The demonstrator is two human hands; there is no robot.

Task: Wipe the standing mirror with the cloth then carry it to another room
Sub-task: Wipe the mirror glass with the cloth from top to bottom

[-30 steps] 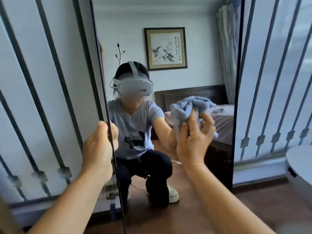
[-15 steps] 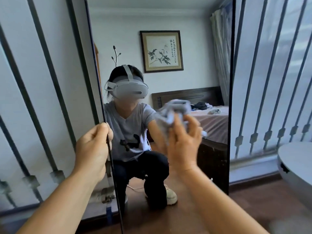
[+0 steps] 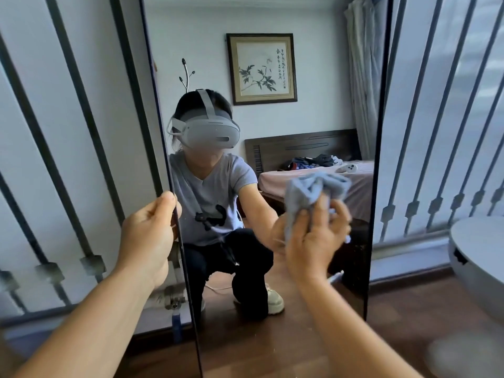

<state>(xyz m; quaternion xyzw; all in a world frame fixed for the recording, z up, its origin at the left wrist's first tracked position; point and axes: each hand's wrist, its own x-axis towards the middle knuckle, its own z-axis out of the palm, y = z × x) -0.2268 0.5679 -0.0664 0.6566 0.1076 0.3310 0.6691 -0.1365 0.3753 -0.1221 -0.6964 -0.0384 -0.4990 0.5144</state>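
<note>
left hand [image 3: 148,233] fingers curled round the tall black-framed standing mirror's [image 3: 313,118] left edge, right hand [image 3: 316,238] fingers bunched on a crumpled light blue cloth [image 3: 311,192] pressed to the glass

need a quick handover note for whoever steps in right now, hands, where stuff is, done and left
Left hand: grips the mirror's left edge, steadying it.
Right hand: holds the bunched blue cloth against the glass, at the right of the lower half.
Mirror: upright on the wood floor, in front of the barred window.
Done: wiping is under way; how much glass is clean cannot be told.
Left: finish wiping, then carry the mirror to another room. Mind the round white table at the right.
</note>
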